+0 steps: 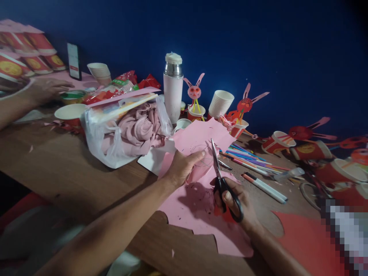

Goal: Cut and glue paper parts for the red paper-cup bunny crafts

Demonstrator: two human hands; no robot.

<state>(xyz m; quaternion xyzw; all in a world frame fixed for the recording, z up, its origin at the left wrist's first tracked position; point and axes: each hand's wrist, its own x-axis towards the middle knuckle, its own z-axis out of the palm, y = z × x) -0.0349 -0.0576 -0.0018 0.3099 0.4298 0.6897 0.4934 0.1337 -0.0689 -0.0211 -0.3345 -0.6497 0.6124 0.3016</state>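
Note:
My left hand (182, 166) pinches a sheet of pink paper (201, 134) between thumb and fingers, raised above the table. Its edges are cut ragged, and round pencil outlines are drawn near my thumb. In my right hand (237, 195) is a pair of scissors (220, 172) with black handles, my fingers through the loops. The blades point up and away from me, at the paper beside the drawn outline. Whether they are parted is hard to make out. A larger pink sheet (198, 222) with cut edges lies on the table below both hands.
A plastic bag (106, 145) with pink cloth stands left, near a white flask (173, 92). Paper-cup rabbit figures (197, 111) line the back and right. Coloured sticks (253, 159) and markers (264, 188) lie right. Another person's hand (48, 90) is at far left. Red paper (304, 241) lies front right.

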